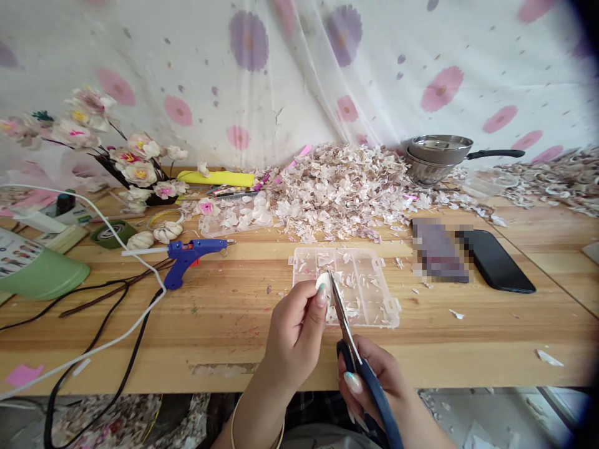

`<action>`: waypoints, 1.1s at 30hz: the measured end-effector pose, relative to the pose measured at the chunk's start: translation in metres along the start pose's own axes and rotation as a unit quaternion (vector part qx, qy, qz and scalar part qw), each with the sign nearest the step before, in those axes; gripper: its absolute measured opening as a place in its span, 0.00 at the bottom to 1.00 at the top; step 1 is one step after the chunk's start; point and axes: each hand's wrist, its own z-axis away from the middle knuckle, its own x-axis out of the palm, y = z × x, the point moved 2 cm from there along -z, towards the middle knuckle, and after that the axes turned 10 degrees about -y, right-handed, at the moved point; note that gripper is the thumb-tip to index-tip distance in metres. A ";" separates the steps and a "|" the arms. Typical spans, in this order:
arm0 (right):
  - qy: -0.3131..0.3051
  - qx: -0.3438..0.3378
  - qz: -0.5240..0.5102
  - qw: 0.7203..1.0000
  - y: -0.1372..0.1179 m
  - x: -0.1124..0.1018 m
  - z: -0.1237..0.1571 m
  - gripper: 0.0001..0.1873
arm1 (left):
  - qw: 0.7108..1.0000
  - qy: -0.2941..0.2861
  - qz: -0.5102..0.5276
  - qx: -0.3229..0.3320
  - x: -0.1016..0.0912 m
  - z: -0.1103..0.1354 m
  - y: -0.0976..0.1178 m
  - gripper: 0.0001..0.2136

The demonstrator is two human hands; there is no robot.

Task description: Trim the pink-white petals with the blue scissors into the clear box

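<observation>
Pinching a white petal in your left hand, fingers closed on it, you hold it over a clear plastic box on the wooden table. Your right hand curls tightly round blue-handled scissors, blades at the petal.

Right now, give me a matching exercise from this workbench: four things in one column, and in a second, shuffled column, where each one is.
Things:
1. White petal piece
2. Blue-handled scissors
3. Blue glue gun
4. Black smartphone

Places:
A. On the table beside a pixelated object
B. Pinched in the left hand
C. On the table, left of the clear divided plastic box
D. Held in the right hand

Pairs: 1-B, 2-D, 3-C, 4-A
</observation>
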 end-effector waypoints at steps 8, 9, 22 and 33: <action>0.001 0.017 -0.004 1.000 0.000 -0.004 0.003 0.25 | 0.997 0.002 0.064 -0.045 0.000 0.000 0.002 0.13; -0.004 0.018 -0.004 1.000 0.001 -0.004 0.004 0.24 | 0.997 0.002 0.066 -0.048 0.000 0.000 0.003 0.14; -0.009 0.057 0.005 0.998 -0.002 -0.012 0.010 0.25 | 0.994 -0.055 0.083 -0.052 -0.006 0.000 -0.002 0.13; -0.020 0.055 0.011 0.998 -0.004 -0.015 0.012 0.24 | 0.994 -0.076 0.061 -0.054 -0.007 -0.001 0.001 0.14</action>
